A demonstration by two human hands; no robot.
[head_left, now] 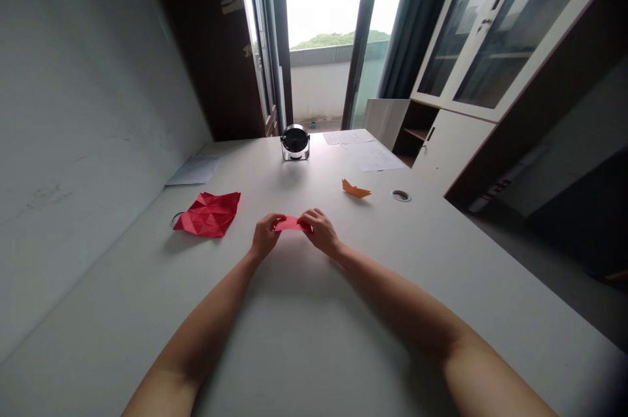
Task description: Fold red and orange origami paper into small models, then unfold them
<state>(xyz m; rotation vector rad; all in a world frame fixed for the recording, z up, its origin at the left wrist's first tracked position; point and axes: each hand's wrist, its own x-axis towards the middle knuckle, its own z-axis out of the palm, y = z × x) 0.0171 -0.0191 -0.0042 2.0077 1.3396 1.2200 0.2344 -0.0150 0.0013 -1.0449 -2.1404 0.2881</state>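
A folded piece of red paper [293, 224] is held between my two hands, just over the white table. My left hand [266, 232] pinches its left end, with the thumb along the upper edge. At the right end, my right hand [318, 230] grips it with curled fingers. Part of the paper is hidden under the fingers. Off to the left lies a larger creased sheet of red paper [209, 215], with a thin dark loop showing at its left edge. An orange folded paper boat [356, 190] stands to the right, beyond my right hand.
The white table [294, 338] runs along a wall at left. A round silver-and-black device on a stand [295, 142] sits near the far edge. White papers [375, 156] lie at back right, another sheet [194, 170] at left. A round cable hole [401, 196] opens at right.
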